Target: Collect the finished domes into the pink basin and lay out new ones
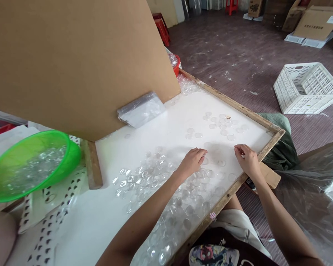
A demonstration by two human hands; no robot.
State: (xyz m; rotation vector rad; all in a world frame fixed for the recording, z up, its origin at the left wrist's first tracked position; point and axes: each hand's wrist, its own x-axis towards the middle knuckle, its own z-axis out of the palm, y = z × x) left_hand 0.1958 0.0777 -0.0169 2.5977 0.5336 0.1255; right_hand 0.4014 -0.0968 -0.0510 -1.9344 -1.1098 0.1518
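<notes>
Small clear round plastic discs (144, 181) lie loosely spread over a white wood-framed tabletop (172, 125). My left hand (192, 161) hovers low over the right part of the pile. Its fingers reach forward and the thumb is a little apart, close to a disc (205, 161), with nothing visible held. Beside the table's right edge, my right hand (246, 158) has thumb and fingers pinched together. Whatever may be between those fingertips is too small to make out. Beyond both hands lies a smaller scatter of discs (223, 125).
A big cardboard sheet (86, 62) stands at the back left, with a stack of clear plastic bags (143, 111) against it. A green basin (72, 155) of clear pieces is at the left. A white crate (308, 88) sits on the floor; a wooden rim (233, 99) borders the table.
</notes>
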